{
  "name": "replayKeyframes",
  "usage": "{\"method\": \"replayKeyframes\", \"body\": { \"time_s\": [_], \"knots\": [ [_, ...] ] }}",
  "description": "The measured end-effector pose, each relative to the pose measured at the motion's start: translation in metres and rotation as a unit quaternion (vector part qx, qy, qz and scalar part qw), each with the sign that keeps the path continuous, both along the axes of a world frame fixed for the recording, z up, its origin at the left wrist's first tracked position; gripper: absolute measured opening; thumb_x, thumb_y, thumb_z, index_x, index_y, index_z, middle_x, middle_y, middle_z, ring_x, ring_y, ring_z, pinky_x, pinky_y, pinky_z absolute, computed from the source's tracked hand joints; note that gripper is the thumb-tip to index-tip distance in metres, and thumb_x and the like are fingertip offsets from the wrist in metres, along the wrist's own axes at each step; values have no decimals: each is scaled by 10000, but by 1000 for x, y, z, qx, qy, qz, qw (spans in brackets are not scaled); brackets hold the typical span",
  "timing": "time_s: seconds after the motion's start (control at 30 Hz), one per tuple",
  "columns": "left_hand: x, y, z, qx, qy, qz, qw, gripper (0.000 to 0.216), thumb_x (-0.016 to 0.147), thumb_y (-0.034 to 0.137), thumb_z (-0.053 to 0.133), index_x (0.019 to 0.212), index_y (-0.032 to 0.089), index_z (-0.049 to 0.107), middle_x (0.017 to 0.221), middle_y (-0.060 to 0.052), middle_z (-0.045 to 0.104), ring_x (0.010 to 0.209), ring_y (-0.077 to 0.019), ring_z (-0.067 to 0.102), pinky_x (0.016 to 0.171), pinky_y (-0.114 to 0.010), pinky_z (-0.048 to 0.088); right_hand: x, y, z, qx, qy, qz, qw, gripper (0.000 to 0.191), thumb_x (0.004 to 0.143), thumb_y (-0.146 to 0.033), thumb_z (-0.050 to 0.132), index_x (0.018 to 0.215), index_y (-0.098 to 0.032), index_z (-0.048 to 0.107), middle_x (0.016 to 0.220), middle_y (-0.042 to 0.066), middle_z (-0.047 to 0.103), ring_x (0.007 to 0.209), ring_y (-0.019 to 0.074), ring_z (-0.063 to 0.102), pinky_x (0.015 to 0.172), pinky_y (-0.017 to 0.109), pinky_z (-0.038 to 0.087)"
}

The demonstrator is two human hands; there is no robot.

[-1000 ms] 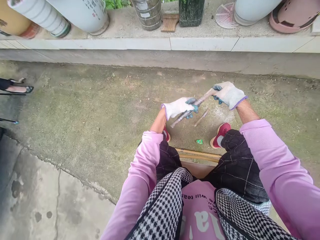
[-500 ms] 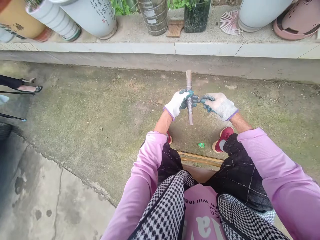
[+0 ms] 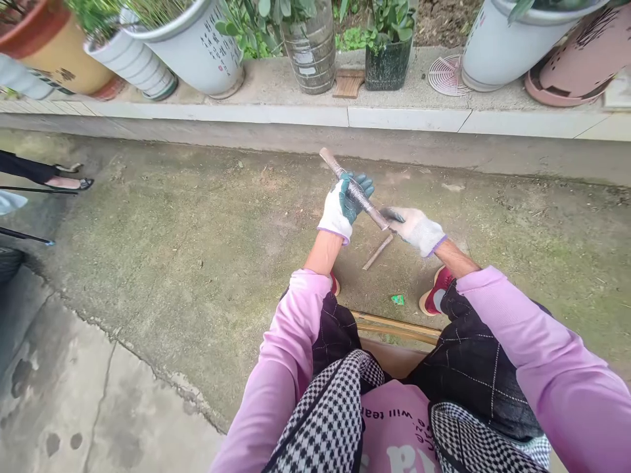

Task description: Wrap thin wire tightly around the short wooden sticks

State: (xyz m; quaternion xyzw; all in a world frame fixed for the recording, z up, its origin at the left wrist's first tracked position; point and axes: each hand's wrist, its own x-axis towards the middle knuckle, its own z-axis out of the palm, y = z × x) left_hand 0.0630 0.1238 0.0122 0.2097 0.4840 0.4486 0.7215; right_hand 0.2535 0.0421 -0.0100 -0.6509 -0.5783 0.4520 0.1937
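I sit over a concrete yard with both hands gloved in white with teal fingers. My left hand (image 3: pixel 344 205) is closed around the middle of a short wooden stick (image 3: pixel 331 161) whose middle is wound with thin wire. The stick slants from upper left to lower right. My right hand (image 3: pixel 413 226) is closed in a pinch at the stick's lower right end. Whether it grips the stick or the wire I cannot make out. A thin loose stick (image 3: pixel 377 252) lies on the ground below my hands, between my red shoes (image 3: pixel 434 295).
A raised ledge (image 3: pixel 404 118) runs across the back with several plant pots (image 3: pixel 197 49), a dark planter (image 3: pixel 388 66) and a round white grid (image 3: pixel 446 75). Another person's foot in a black shoe (image 3: pixel 69 182) shows at the far left. A small green scrap (image 3: pixel 397 299) lies by my right shoe.
The stick has turned from lying slanted, to upright, to slanting the other way in my left hand. My right hand has moved from its upper end to its lower end. The view tilted up.
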Motion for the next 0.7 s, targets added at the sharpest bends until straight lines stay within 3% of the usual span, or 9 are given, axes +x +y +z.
{"method": "replayKeyframes", "body": {
  "time_s": [0.1, 0.23, 0.3, 0.37, 0.43, 0.47, 0.6, 0.7],
  "knots": [
    [1, 0, 1, 8, 8, 15, 1000, 376, 1140, 438, 795, 1439, 225, 712, 1423, -142, 885, 1392, -273, 861, 1224, -456, 672, 7, 1, 6, -37, 148, -79, 985, 265, 1020, -486, 806, 1038, -223, 827, 1159, 145, 920, 1031, 271, 865, 851, 315, 688],
    [10, -8, 3, 11, 11, -9, 1000, 413, 1117, 424, 831, 1461, 238, 700, 1311, -114, 908, 1269, -258, 896, 1176, -439, 691, 1, -11, 14, -97, 312, -36, 944, 571, 819, -744, 992, 931, -247, 734, 997, 103, 877, 876, 250, 825, 784, 351, 717],
    [14, -15, 2, 18, 5, -44, 999, 431, 1105, 436, 841, 1464, 241, 703, 1232, -95, 915, 1191, -253, 909, 1145, -428, 702, -8, -19, 15, -119, 369, 1, 922, 694, 745, -850, 1012, 848, -259, 662, 802, 45, 780, 651, 193, 714, 609, 315, 644],
    [16, -20, 1, 32, 1, -87, 996, 418, 1103, 468, 839, 1430, 232, 727, 1161, -85, 915, 1138, -259, 913, 1119, -421, 708, -15, -25, 13, -125, 409, 16, 904, 770, 736, -936, 979, 796, -267, 603, 621, -38, 590, 466, 123, 488, 434, 270, 455],
    [16, -23, -2, 52, 9, -125, 991, 416, 1104, 536, 832, 1352, 208, 767, 1109, -94, 912, 1127, -278, 912, 1109, -421, 707, -18, -26, 10, -117, 428, 4, 896, 756, 762, -942, 963, 838, -262, 641, 551, -96, 452, 417, 97, 331, 378, 256, 309],
    [15, -23, -4, 59, 18, -139, 988, 438, 1096, 579, 836, 1296, 193, 789, 1087, -104, 911, 1132, -290, 910, 1111, -423, 703, -17, -25, 8, -111, 424, -11, 899, 732, 775, -913, 975, 885, -252, 680, 540, -104, 443, 416, 98, 321, 378, 256, 297],
    [15, -18, -14, 81, 42, -160, 983, 502, 1021, 661, 913, 1067, 170, 819, 1021, -117, 904, 1129, -296, 897, 1130, -412, 682, -13, -20, 5, -90, 364, -65, 925, 658, 707, -682, 1107, 996, -205, 758, 632, -26, 655, 495, 132, 535, 447, 270, 447],
    [15, -15, -17, 94, 35, -169, 981, 498, 977, 648, 968, 984, 179, 800, 1002, -100, 900, 1091, -272, 891, 1103, -383, 678, -12, -21, 8, -88, 397, -68, 911, 667, 700, -684, 1113, 1017, -205, 774, 668, -15, 678, 519, 143, 570, 456, 274, 467]
  ]
}}
